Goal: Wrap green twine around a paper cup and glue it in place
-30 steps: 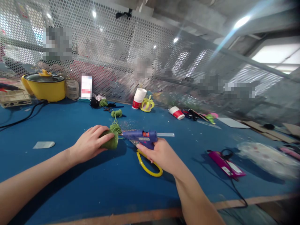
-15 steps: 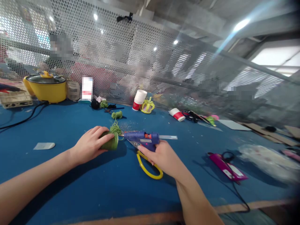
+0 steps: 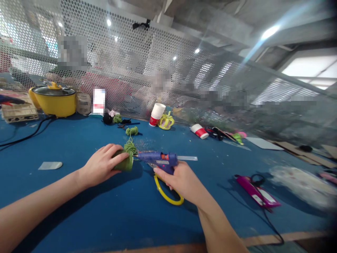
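My left hand (image 3: 101, 165) grips a small green yarn-wrapped roll (image 3: 125, 162) lying on the blue table (image 3: 105, 211). Loose green yarn (image 3: 130, 146) trails from its top. My right hand (image 3: 181, 181) holds a blue glue gun (image 3: 159, 159) by the handle, its nozzle pointing left and touching the roll's right end. A clear glue stick (image 3: 187, 158) sticks out of the gun's back. Yellow-handled scissors (image 3: 165, 189) lie under my right hand.
A yellow pot (image 3: 54, 100) with a black cord (image 3: 23, 131) stands at the far left. Paper cups (image 3: 156, 114) (image 3: 199, 131), a yellow crown-like piece (image 3: 165, 121), yarn bits (image 3: 131, 130) and a pink tool (image 3: 256, 193) lie about. A perforated metal screen (image 3: 131, 63) backs the table.
The view shifted slightly, so everything sits a little lower in frame. Both hands keep their hold, with the glue gun nozzle still at the green roll.
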`<state>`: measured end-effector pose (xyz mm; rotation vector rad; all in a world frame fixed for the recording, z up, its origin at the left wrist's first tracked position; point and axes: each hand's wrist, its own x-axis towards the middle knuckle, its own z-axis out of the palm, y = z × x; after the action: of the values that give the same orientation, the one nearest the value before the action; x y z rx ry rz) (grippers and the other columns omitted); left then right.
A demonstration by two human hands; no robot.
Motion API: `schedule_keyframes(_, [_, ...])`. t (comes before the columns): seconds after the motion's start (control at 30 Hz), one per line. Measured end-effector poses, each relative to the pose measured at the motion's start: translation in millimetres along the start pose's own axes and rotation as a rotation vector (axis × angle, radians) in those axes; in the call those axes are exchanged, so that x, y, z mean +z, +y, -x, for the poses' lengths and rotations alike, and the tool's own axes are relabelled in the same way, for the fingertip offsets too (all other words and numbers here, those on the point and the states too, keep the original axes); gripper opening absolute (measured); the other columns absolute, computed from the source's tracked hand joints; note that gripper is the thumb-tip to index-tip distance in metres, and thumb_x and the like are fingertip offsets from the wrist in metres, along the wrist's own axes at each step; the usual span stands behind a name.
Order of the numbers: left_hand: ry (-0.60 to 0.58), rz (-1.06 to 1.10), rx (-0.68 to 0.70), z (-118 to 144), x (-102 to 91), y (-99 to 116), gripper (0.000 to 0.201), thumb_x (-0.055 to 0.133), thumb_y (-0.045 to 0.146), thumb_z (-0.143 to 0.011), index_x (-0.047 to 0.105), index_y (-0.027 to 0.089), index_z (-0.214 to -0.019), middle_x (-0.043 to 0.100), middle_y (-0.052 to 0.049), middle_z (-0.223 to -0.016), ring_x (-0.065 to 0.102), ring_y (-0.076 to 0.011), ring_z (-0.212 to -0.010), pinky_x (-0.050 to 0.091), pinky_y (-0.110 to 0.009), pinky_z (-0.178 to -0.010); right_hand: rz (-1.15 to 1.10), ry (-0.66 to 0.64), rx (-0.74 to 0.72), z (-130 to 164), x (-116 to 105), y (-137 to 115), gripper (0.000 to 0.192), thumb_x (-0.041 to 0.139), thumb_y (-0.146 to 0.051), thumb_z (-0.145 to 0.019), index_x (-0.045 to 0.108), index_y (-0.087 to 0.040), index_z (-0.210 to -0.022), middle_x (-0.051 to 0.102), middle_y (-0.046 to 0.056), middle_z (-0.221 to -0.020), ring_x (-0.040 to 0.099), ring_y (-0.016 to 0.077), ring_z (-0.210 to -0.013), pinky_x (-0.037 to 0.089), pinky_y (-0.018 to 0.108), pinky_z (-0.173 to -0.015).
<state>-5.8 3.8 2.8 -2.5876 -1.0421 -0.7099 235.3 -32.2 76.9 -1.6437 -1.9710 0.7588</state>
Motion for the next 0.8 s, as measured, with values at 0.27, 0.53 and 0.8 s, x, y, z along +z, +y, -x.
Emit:
schedule_keyframes(0.27, [-0.004,0.006,-0.007,0.0,-2.0,1.1,0.046,0.065,0.026,-0.074,0.046,0.018,-0.115,0.050,-0.012,-0.112,0.049,-0.0267,-0.097,0.048,-0.040,-0.081,-0.021,0.019,0.015,-0.1,-0.3,0.4,0.021,0.055,-0.037,-0.075,0.055,-0.017,-0.069,0.049,-0.003,-0.042,0.047,0.0104,-0.037,0.042,0.021,-0.041])
schedule_keyframes(0.53, [0.010,0.043,-0.045,-0.1,-2.4,0.7,0.046,0.065,0.027,-0.073,0.046,0.017,-0.114,0.051,-0.012,-0.110,0.049,-0.0254,-0.095,0.048,-0.039,-0.080,-0.032,-0.042,0.003,0.0,-0.2,2.8,0.020,0.054,-0.036,-0.075,0.059,-0.017,-0.076,0.049,-0.004,-0.045,0.046,0.0101,-0.038,0.040,0.021,-0.039])
schedule_keyframes(0.8, [0.002,0.030,-0.043,0.2,-1.0,0.1,0.047,0.065,0.028,-0.073,0.046,0.018,-0.115,0.051,-0.012,-0.111,0.049,-0.0254,-0.096,0.048,-0.039,-0.080,-0.034,0.013,0.013,1.9,-0.9,-0.5,0.019,0.055,-0.034,-0.075,0.057,-0.016,-0.072,0.049,-0.003,-0.044,0.046,0.0101,-0.037,0.040,0.021,-0.039])
